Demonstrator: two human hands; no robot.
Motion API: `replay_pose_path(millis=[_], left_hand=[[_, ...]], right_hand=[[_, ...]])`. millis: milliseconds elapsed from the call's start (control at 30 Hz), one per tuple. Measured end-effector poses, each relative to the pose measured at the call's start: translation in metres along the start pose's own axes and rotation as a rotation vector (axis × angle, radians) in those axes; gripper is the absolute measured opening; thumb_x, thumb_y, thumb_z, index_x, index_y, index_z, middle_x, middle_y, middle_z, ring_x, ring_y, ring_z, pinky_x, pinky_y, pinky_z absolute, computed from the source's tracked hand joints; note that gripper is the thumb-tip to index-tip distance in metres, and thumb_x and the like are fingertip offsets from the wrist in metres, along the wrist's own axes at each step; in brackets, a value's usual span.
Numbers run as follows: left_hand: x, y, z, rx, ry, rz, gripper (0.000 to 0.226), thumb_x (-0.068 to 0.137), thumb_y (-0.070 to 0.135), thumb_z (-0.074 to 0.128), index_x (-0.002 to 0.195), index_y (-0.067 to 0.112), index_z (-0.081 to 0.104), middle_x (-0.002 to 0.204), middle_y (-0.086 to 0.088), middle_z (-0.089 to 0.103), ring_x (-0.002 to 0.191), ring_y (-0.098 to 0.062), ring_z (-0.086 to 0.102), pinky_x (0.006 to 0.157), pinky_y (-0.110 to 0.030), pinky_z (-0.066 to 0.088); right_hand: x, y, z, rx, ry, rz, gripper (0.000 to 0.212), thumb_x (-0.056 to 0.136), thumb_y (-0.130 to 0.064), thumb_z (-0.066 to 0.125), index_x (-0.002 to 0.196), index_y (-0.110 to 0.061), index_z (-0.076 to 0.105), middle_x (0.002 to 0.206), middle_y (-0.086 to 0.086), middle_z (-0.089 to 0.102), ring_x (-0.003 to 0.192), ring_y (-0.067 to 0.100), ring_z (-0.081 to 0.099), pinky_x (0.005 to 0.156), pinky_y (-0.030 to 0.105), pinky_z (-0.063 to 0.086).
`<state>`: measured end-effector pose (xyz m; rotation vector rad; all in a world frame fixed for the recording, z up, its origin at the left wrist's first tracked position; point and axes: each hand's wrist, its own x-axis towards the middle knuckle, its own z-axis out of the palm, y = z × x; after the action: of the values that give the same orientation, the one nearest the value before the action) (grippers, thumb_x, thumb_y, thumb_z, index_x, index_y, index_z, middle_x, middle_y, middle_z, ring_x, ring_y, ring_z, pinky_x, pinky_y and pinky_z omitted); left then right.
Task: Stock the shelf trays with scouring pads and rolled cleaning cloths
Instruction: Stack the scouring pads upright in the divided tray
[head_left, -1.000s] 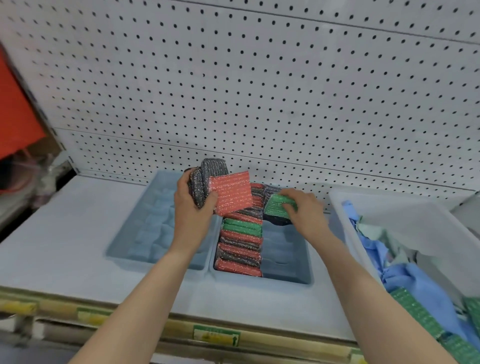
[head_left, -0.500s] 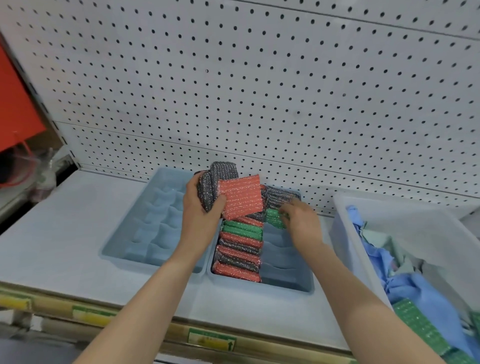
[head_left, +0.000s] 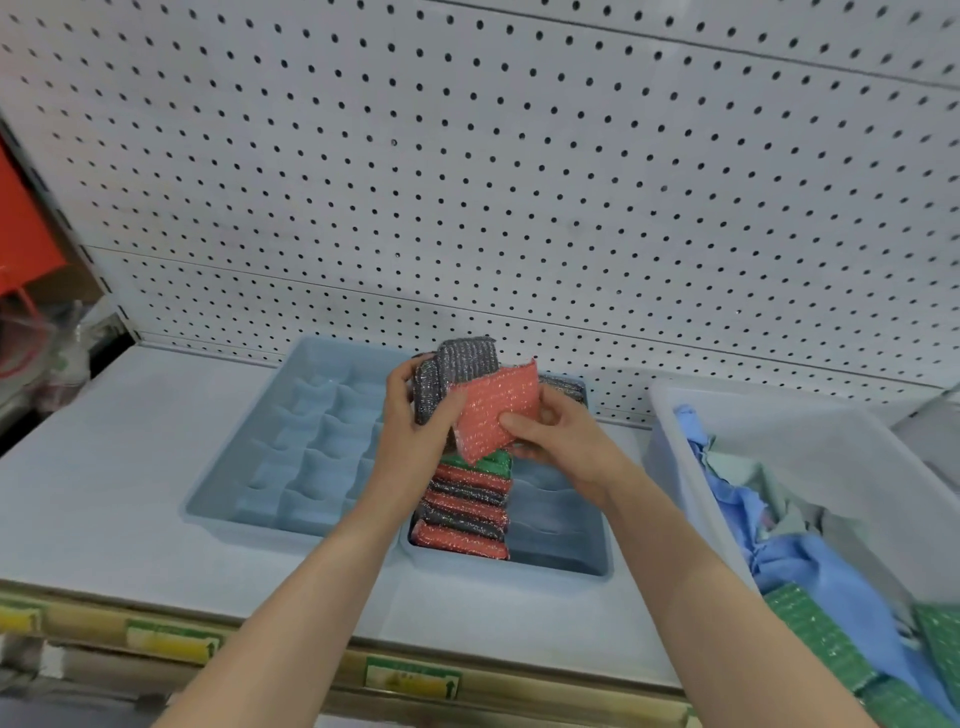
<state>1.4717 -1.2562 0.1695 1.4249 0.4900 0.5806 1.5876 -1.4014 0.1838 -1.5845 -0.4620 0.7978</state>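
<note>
**Red pad gripped from both sides above the right tray**

The fingers of the left hand (head_left: 415, 423) are clenched round a small stack of grey scouring pads (head_left: 460, 364). The stack is held upright, and the thumb lies on the near edge of a red scouring pad (head_left: 493, 410). The fingers of the right hand (head_left: 563, 444) pinch that same red scouring pad from the other side, thumb on its front face and the rest behind it.

Directly below both sets of fingers sits the right tray (head_left: 519, 569). A row of pads (head_left: 467, 506) in red, grey and green stands on edge along its left half. Left of the left fingers, just beside the right tray, is the left tray (head_left: 234, 519) with its divided cells. Both trays rest on the shelf (head_left: 104, 441).

Well to the right of the right fingers, a white bin (head_left: 727, 415) holds blue cloths (head_left: 831, 587) and green pads (head_left: 821, 639). Beyond the fingers rises the pegboard (head_left: 467, 182).
</note>
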Motion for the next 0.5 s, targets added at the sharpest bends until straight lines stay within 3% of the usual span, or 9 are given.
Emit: replay_pose_path(millis=[133,267,300,367,500], left_hand=[[0.001,0.0,0.003,-0.073,0.048,-0.07,0.035,0.091,0.029,0.065,0.115,0.046,0.045,0.123,-0.001,0.058,0.099,-0.018,0.066,0.08,-0.044,0.059],[0.003,-0.004,0.001,-0.086,0.125,-0.056,0.039,0.091,0.031,0.065,0.122,0.039,0.042,0.123,-0.001,0.058,0.102,-0.018,0.065,0.087,-0.047,0.057],[0.003,-0.004,-0.001,-0.082,0.146,-0.057,0.04,0.091,0.034,0.065,0.122,0.04,0.041,0.121,0.002,0.058,0.104,-0.018,0.064,0.089,-0.05,0.056],[0.004,-0.004,-0.003,-0.077,0.179,-0.057,0.041,0.091,0.035,0.065,0.123,0.041,0.039,0.119,0.007,0.057,0.105,-0.017,0.063,0.091,-0.053,0.054],[0.003,-0.001,-0.004,-0.084,0.186,-0.057,0.041,0.093,0.03,0.062,0.125,0.036,0.037,0.112,0.011,0.056,0.101,-0.015,0.063,0.092,-0.053,0.053]], right_hand=[[-0.009,-0.006,-0.014,-0.124,-0.051,-0.068,0.044,0.076,-0.008,0.08,0.116,-0.013,0.062,0.108,0.003,0.071,0.097,0.015,0.067,0.086,0.027,0.054],[-0.017,-0.021,-0.045,0.032,0.226,-0.125,0.036,0.075,0.003,0.077,0.1,-0.014,0.058,0.099,0.009,0.07,0.088,0.02,0.066,0.08,0.033,0.055],[-0.018,-0.022,-0.052,-0.025,0.295,-0.175,0.032,0.078,0.002,0.075,0.099,-0.016,0.059,0.097,0.008,0.069,0.086,0.019,0.065,0.077,0.032,0.054],[-0.016,-0.019,-0.066,-0.344,0.364,-0.261,0.025,0.084,-0.008,0.071,0.102,-0.022,0.063,0.095,0.003,0.066,0.083,0.016,0.06,0.075,0.031,0.051],[-0.003,-0.002,-0.064,-1.046,0.25,-0.34,0.03,0.09,-0.013,0.063,0.118,-0.021,0.065,0.102,0.004,0.068,0.096,0.027,0.058,0.084,0.036,0.047]])
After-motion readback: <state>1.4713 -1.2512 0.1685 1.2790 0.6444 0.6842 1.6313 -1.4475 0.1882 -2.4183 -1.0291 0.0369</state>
